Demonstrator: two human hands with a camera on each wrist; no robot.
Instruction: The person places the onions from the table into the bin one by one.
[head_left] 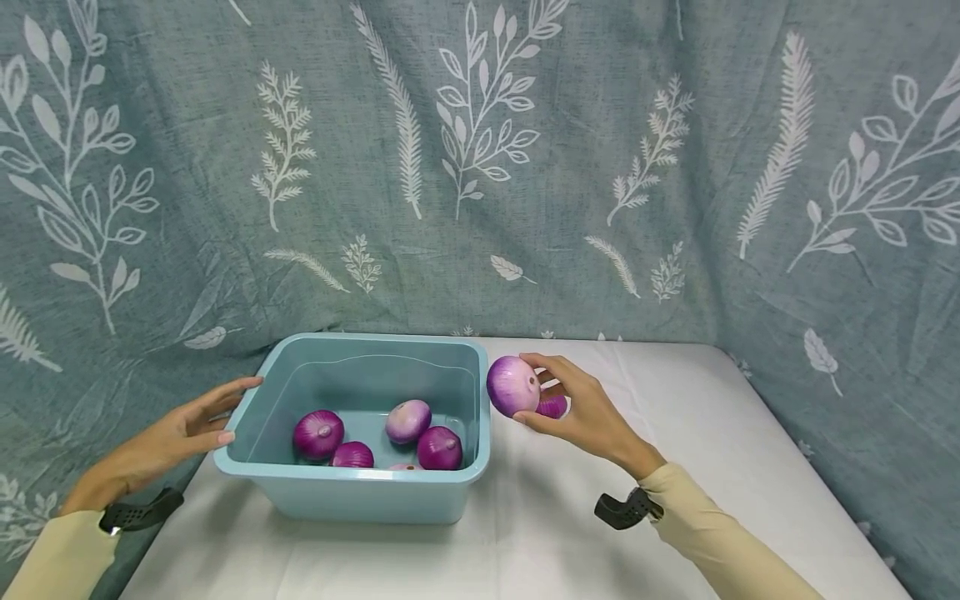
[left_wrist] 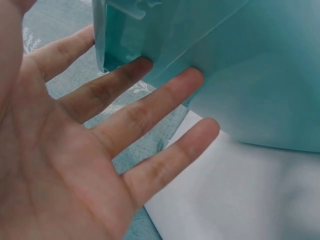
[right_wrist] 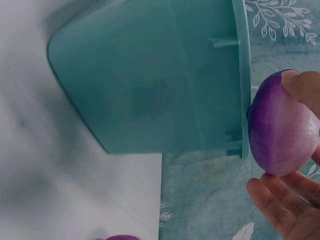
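Note:
My right hand grips a purple and white onion between thumb and fingers, right beside the right rim of a blue plastic tub. In the right wrist view the held onion appears level with the tub's rim. Several red onions lie inside the tub, partly hidden by its front wall. At the tub's left side is my left hand, its fingers spread and straight against the rim and outer wall. The left wrist view shows these fingers extended, gripping nothing.
Another red onion sits on the white-covered table, partly behind my right hand. A grey-green cloth with white leaf prints hangs behind the table and at its sides.

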